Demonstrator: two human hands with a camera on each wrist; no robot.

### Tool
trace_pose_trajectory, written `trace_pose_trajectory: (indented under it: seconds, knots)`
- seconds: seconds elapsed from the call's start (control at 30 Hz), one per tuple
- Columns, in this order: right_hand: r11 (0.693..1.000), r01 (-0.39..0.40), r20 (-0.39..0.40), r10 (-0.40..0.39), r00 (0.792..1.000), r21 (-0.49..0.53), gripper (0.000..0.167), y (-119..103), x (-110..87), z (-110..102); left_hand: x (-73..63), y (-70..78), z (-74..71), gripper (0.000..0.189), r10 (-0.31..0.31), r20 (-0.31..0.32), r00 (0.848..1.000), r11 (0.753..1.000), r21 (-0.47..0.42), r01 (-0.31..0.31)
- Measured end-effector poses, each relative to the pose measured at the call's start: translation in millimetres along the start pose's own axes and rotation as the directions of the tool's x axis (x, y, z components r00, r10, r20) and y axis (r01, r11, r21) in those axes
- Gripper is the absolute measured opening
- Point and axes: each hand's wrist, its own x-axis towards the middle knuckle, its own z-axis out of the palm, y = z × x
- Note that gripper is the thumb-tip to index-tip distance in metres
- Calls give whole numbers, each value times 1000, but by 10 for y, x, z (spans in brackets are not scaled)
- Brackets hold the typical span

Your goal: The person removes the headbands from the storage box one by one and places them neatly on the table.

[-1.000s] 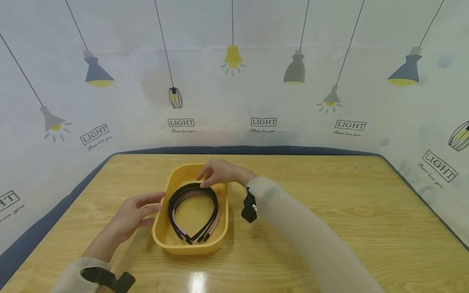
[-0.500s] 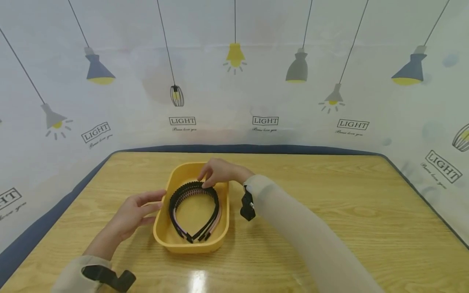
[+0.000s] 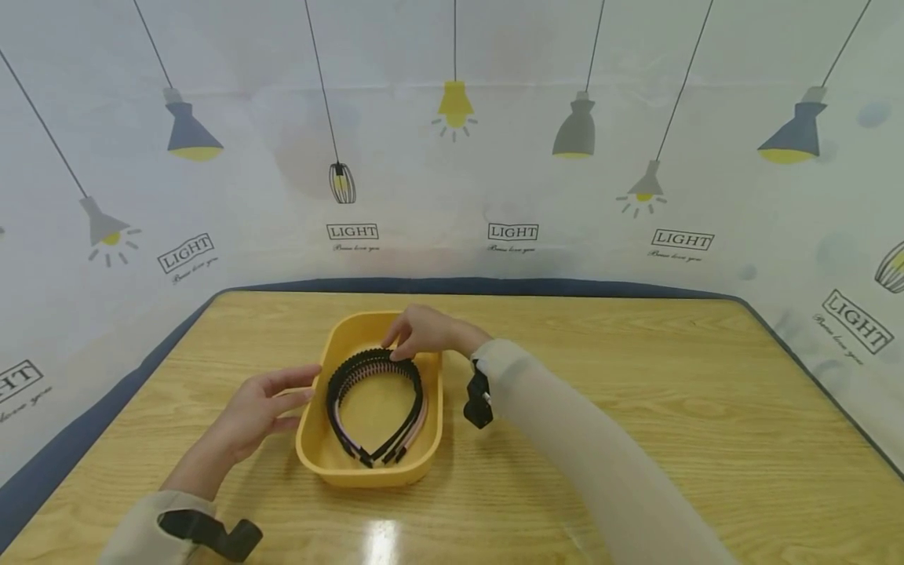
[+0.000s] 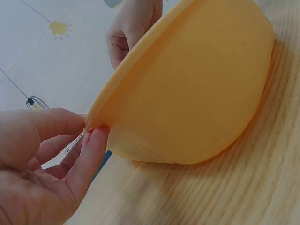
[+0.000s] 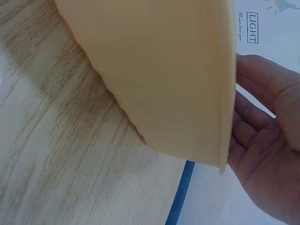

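Observation:
A yellow plastic basket (image 3: 370, 477) sits on the table, left of centre. Several headbands (image 3: 337, 424) lie nested in it, black, pink and purplish, toothed along their tops. My right hand (image 3: 424, 329) reaches over the far right rim and pinches the top of a black headband between thumb and fingers. In the right wrist view the basket wall hides those fingertips. My left hand (image 3: 257, 408) is at the basket's left side, its extended fingers (image 4: 96, 145) touching the rim from outside and just beneath it.
The wooden table (image 3: 600, 377) extends to both sides of the basket. Behind it hangs a pale cloth backdrop (image 3: 417, 188) printed with lamps, with a dark blue band along the table's back edge. Black camera mounts (image 3: 479, 400) sit on both wrists.
The view shifts slightly. Both hands, the basket and the headbands stay practically in place.

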Motion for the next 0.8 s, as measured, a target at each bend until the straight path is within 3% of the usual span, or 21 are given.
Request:
trace_pose_trajectory:
  seconds: [0.8]
  knots:
    - [998, 50, -39, -49, 998, 39, 23, -39, -28, -107, 2, -11, 3, 55, 11, 7, 1000, 1000, -10, -11]
